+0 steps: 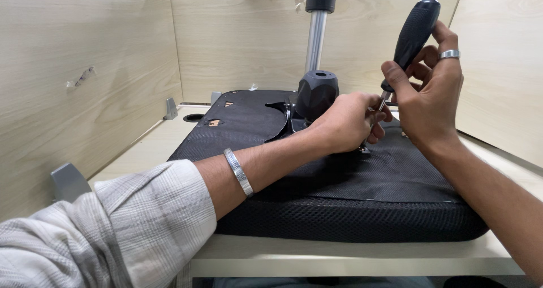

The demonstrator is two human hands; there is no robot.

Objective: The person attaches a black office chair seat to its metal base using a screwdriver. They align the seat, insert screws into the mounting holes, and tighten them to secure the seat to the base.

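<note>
Head view, upper right: right hand (432, 96) gripping a chunky black-handled screwdriver (416, 33); left hand (345, 121) pinching its metal shaft over the upside-down black seat cushion (339, 175).

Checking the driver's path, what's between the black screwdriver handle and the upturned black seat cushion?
In the head view, the screwdriver's metal shaft runs down between them, steadied by the left hand; the right hand wraps the handle above the cushion.
</note>
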